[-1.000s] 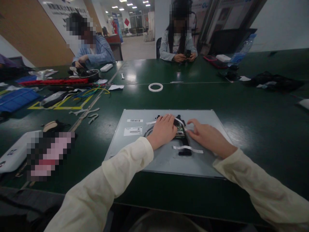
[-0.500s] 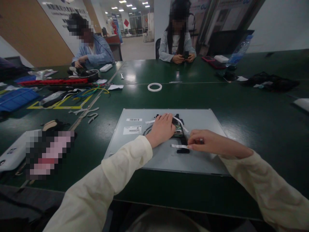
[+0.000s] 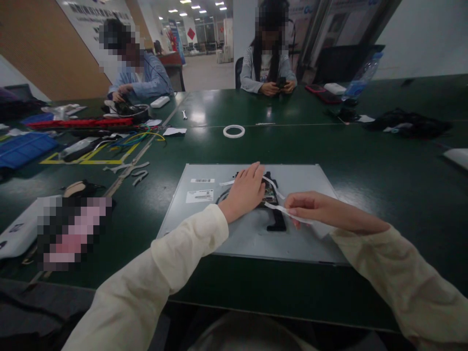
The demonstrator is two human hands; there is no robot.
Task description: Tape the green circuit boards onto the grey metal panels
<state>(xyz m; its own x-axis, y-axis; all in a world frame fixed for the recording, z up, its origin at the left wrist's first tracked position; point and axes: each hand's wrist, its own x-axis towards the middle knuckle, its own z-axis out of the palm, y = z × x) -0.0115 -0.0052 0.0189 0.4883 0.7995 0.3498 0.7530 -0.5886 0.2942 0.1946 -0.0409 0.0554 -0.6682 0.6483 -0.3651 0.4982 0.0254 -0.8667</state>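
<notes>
One white strip (image 3: 277,207), pinched in the right hand (image 3: 298,209), slants lengthwise toward the left hand (image 3: 245,191), laid flat, over the grey panel (image 3: 303,178) by the near edge of the desk (image 3: 292,287).

A white wall (image 3: 420,36), a pale floor (image 3: 204,74) and lit ceiling lights (image 3: 194,7) show beyond the green table (image 3: 292,141).

No text is legible, even on white labels (image 3: 199,196) on the grey panel (image 3: 307,184).

Passage: between panel (image 3: 199,222) and tape ring (image 3: 225,131) | Obstacle: left hand (image 3: 245,192) over bracket (image 3: 279,222)
</notes>
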